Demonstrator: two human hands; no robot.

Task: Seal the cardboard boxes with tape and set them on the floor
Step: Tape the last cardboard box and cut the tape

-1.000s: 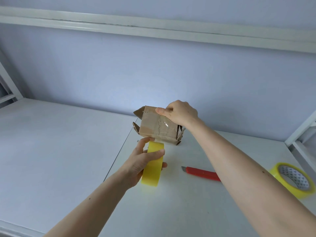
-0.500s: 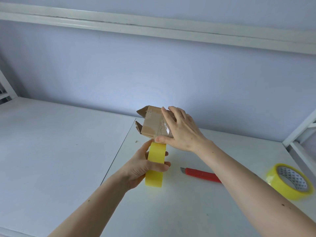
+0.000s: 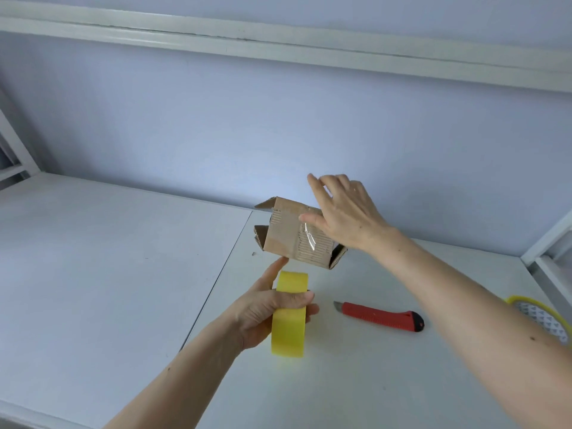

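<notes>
the small cardboard box (image 3: pixel 297 235) sits on the white table (image 3: pixel 108 274) a little above the middle of the view, tilted, with clear tape glinting across its near face and short flaps sticking out at both ends. the right hand (image 3: pixel 343 212) is over it at about 2 o'clock from the box, fingers straight and spread, thumb tip touching the taped face; it holds nothing. the left hand (image 3: pixel 272 305) is at 6 o'clock from the box, fingers curled round the yellow tape roll (image 3: pixel 289 317), index finger pointing up so that its tip is just under the box's near bottom edge.

the step looks like smoothing a strip down and feeding more tape. to do it well, i would press flat along the strip from the middle outward so no bubble stays, keep the roll in line with the strip so it does not skew, and steady the box, since it is light and tilts easily. the end flaps look unsealed yet.

a red box cutter (image 3: pixel 379 315) lies at 4 o'clock from the box, blade tip toward the left hand, near enough to mind. a second tape roll (image 3: pixel 541 314) shows at the right edge behind the forearm. the back wall is close at 12 o'clock; wide bare table lies toward 9 o'clock, the easier way to swing the box.
</notes>
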